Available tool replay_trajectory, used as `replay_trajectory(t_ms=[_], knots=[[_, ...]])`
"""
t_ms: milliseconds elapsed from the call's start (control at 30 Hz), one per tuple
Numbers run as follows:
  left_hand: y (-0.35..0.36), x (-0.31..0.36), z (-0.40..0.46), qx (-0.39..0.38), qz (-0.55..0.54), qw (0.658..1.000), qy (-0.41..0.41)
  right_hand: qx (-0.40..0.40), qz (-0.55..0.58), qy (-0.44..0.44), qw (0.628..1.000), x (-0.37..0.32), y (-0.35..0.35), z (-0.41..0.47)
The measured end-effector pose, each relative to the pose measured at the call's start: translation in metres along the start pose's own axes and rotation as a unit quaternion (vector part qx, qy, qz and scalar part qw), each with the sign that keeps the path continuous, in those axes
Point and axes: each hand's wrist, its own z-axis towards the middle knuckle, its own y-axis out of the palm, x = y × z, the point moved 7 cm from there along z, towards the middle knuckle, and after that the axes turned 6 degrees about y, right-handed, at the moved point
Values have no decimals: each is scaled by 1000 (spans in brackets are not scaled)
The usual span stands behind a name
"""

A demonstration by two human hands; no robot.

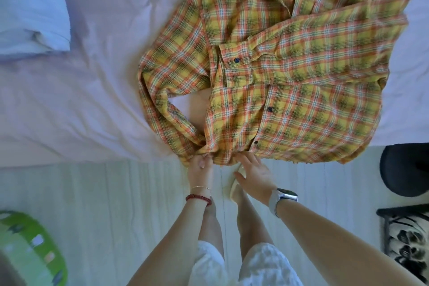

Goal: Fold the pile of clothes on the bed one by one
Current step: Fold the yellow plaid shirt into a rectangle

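Note:
A yellow, orange and green plaid shirt lies spread on the bed, collar at the far side, hem hanging over the near edge. One sleeve is folded across the chest toward the left; the other sleeve loops down the left side to the hem. My left hand grips the bunched sleeve cuff and hem at the bed's edge. Just to its right, my right hand has fingers extended, its fingertips touching the hem.
The bed has a pale lilac sheet. A white pillow lies at the far left. On the floor are a green object at lower left, a dark round seat and a black-and-white patterned item at right.

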Motion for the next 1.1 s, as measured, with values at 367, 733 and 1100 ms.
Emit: replay_trajectory(t_ms=[367,733,1100], knots=[[-24,13,-32,56,-171,982,66,55,78,-98,991,-20,-16,-8],[12,25,-55,-84,-241,966,40,-34,203,-79,975,-15,-22,-14],[21,17,-54,-13,28,990,141,-30,353,-27,935,0,-38,-19]])
